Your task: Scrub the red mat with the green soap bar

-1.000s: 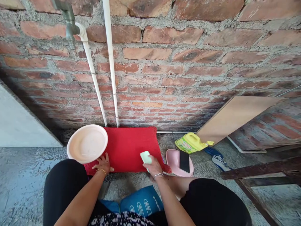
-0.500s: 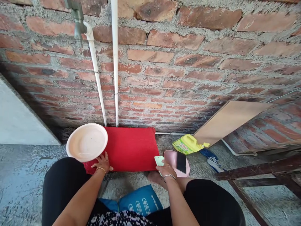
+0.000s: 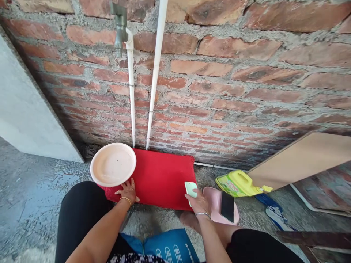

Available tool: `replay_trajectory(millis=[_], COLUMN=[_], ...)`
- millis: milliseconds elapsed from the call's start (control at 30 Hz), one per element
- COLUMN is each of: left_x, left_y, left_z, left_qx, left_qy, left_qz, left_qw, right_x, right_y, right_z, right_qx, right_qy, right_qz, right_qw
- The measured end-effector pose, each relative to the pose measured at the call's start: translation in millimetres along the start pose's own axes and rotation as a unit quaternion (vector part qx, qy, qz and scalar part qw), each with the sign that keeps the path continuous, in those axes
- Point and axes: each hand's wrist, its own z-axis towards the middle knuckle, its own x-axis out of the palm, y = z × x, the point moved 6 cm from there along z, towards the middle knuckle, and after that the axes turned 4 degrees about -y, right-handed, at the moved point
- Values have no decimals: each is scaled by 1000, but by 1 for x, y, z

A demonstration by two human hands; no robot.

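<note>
My left hand (image 3: 127,191) lies with spread fingers on the near left part of the red cloth-covered block (image 3: 161,175), just below the rim of a pale pink basin (image 3: 113,164). The basin rests on the block's left end. In my right hand (image 3: 199,202) is a flat pale green rectangular piece (image 3: 191,189) with rounded corners, gripped between thumb and fingers over the block's right end. Its exact kind cannot be made out. Beside that hand stands a pink plastic tub (image 3: 214,199) with a dark phone (image 3: 227,207) leaning across it.
A yellow detergent jug (image 3: 238,182) lies near a tan board (image 3: 298,160). Blue and white slippers (image 3: 276,215) and a dark wooden frame (image 3: 315,239) are at right. A blue printed bag (image 3: 170,246) lies between my legs. A tap (image 3: 119,29) and white pipes run along the brick wall.
The view has shifted, so most things appear farther right. My right hand has raised and tilted the pale green piece slightly above the block. My left hand stays by the basin.
</note>
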Motion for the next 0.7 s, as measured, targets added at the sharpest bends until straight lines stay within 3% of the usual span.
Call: replay_trajectory(millis=[167,467,600,700], left_x=[-2,-3,0,4], left_y=[0,-1,-1,-1], left_z=[-1,3,7,10], left_qx=[8,11,7,7], left_qy=[-7,-5,4,6], left_qz=[-11,-20,-27,-33], left_qw=[1000,1000,1000,999], right_x=[25,44,59,62], right_y=[94,249,279,273], right_z=[-8,-9,-7,3], right_qx=[-103,-269,-309,-317], right_qy=[45,57,69,86], right_qz=[9,-45,-69,-85], right_qw=[994,960,946,941])
